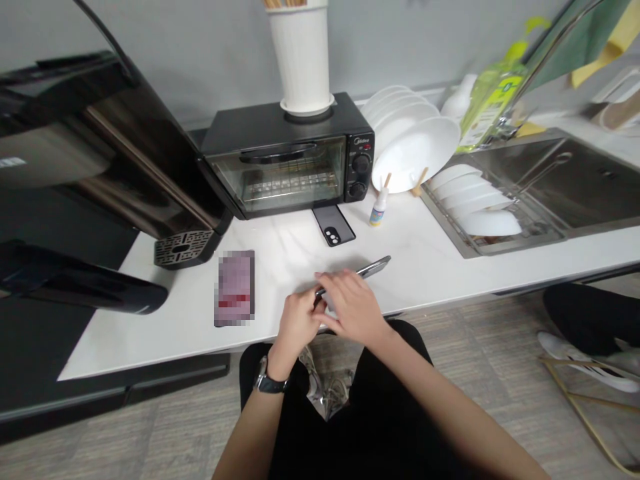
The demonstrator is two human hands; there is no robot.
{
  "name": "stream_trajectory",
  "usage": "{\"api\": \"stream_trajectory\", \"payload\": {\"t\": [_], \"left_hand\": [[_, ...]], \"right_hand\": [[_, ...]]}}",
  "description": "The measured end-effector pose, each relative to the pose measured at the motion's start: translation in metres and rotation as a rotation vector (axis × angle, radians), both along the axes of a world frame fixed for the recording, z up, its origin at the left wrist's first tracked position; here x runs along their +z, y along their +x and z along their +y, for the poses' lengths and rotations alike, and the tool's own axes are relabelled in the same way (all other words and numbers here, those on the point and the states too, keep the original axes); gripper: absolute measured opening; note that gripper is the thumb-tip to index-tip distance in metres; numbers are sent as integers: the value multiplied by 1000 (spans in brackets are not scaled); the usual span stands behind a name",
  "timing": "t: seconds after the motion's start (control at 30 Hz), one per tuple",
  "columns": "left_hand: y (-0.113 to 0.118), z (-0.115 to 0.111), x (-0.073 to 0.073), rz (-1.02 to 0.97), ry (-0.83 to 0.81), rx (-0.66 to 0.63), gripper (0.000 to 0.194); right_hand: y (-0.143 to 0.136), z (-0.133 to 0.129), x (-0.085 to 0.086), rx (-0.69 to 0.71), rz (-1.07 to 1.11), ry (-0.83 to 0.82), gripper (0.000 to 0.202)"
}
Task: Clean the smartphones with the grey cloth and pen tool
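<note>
A slim dark phone [375, 267] is held on a slant above the counter's front edge, its far end pointing up and to the right. My left hand [299, 319] is closed around its near end. Over the middle of the phone, my right hand [353, 307] curls its fingers and hides much of it; the thumb reaches toward the left hand. Behind my hands lies a black phone case [334, 225] with camera cutouts. Next to it stands a small white bottle [379, 208] with a coloured label. To the left, a blurred-out purple rectangular item [235, 288] lies flat.
A black toaster oven [290, 177] at the back carries a white pot [303, 60]. White plates [417, 150] stand upright beside it, and bowls [475, 200] sit in the sink [575, 180]. A dark drink machine [185, 247] occupies the left. Another person's shoe [590, 363] shows at right.
</note>
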State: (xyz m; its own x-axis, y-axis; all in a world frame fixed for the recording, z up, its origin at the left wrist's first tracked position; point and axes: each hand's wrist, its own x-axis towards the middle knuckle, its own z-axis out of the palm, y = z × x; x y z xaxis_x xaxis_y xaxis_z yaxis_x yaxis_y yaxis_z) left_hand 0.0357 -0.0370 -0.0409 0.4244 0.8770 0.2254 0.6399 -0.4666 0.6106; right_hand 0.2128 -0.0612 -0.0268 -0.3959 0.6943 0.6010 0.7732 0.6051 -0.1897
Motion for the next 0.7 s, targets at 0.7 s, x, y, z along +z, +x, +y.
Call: {"api": "stream_trajectory", "payload": {"t": [0.7], "left_hand": [[4, -2, 6, -30, -42, 60, 19]], "right_hand": [[39, 17, 4, -401, 53, -42, 66]]}}
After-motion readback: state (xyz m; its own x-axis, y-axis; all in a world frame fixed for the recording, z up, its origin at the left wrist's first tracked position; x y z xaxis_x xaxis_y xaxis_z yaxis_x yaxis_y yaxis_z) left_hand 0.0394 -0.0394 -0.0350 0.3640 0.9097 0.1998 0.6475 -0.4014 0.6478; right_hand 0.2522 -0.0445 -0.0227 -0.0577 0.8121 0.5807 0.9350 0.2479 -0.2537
